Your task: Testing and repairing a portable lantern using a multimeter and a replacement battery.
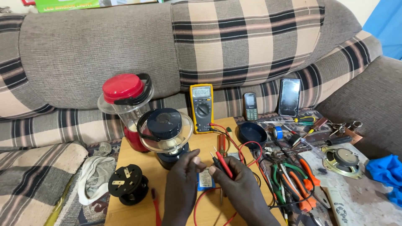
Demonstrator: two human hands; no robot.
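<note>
Measuring step in hand, by the look of it: red probe (pixel 223 162) and black probe (pixel 217 161) pinched together in the right hand (pixel 240 190), fingers closed around both shafts, tips angled up and to the left. Left hand (pixel 182 184) curled narrow, fingertips resting on the small blue battery pack (pixel 205 179), flat on the wooden board (pixel 134 209) directly between the two hands. Red lead wire (pixel 245 146) looped back across the board to the yellow multimeter (pixel 202 107), propped against the sofa with display lit and dial set. Dark blue lantern (pixel 165 136) just behind the left hand, red-capped lantern (pixel 125 106) farther back and to the left, black round base (pixel 127 184) with metal contacts lying apart at the left edge of the board. Pliers and cutters with orange and green handles (pixel 293 184) spread to the right, near a loose speaker (pixel 344 160). Probe tips not yet on any terminal. Next move, as judged: separate the probes, one per contact of the pack, steady the pack with the left hand, keep the tips from bridging, then read the display.
</note>
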